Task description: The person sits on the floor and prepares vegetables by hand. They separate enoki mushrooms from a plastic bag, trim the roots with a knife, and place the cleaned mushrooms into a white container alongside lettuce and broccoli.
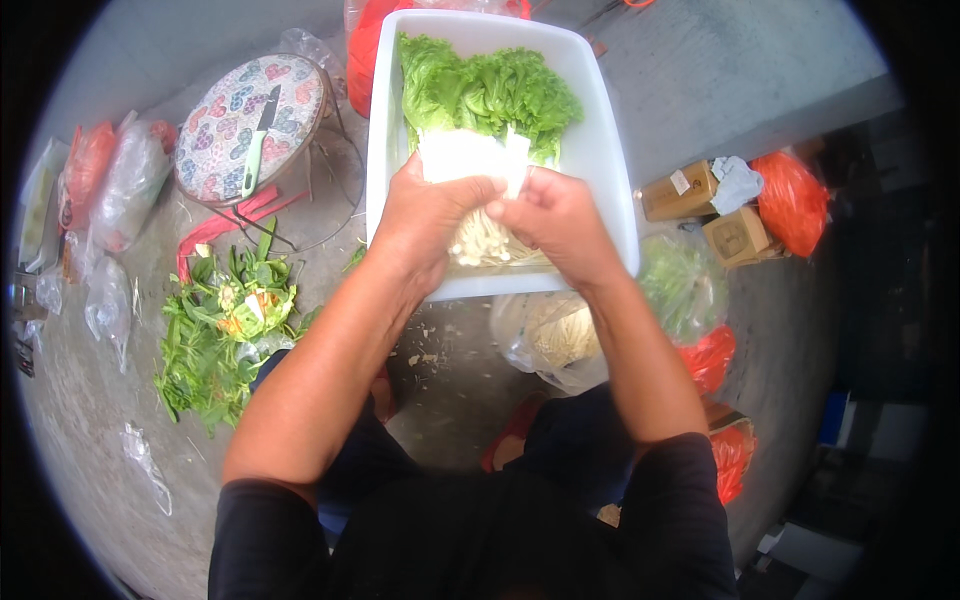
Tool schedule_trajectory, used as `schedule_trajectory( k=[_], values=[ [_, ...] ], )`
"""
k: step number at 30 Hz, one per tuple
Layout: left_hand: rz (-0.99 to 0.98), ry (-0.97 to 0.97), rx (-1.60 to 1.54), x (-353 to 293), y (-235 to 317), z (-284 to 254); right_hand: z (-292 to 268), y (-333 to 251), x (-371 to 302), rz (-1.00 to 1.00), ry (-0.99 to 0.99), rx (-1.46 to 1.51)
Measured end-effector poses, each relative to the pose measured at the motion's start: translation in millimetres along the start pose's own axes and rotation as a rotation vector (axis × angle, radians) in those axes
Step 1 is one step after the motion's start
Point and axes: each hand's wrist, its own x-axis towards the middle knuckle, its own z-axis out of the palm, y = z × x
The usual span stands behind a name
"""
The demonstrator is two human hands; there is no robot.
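Over a white plastic tub (378, 150), both my hands are closed on a bunch of enoki mushrooms (480, 242), with the pale caps and stems showing below my thumbs. My left hand (425, 215) grips the bunch from the left, its thumb stretched across it. My right hand (560, 218) pinches stems at the right side, thumb against fingers. The upper part of the bunch is washed out by glare. Green leaf lettuce (490, 90) fills the far half of the tub, just beyond my hands.
A knife (262, 140) with a pale green handle lies on a round patterned stool (215, 130). Leafy trimmings (230, 330) are heaped at the left. A clear bag of pale strands (555, 335) sits below the tub; a bag of greens (685, 285) and cardboard boxes (740, 235) are at the right.
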Motion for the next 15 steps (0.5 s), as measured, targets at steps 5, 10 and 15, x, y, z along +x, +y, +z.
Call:
schedule_trajectory(
  k=[5, 10, 15],
  values=[
    [-0.037, -0.074, -0.024, -0.8, 3.5, -5.0, -1.5, 0.1, 1.6, 0.015, -0.043, 0.124],
    [-0.063, -0.031, -0.027, 1.2, 6.6, -7.0, -11.5, 4.4, 2.0, 0.038, 0.031, 0.165],
    [-0.02, 0.031, 0.066, -1.7, 5.8, -2.0, -2.8, 3.5, 3.3, 0.022, -0.01, -0.011]
  ],
)
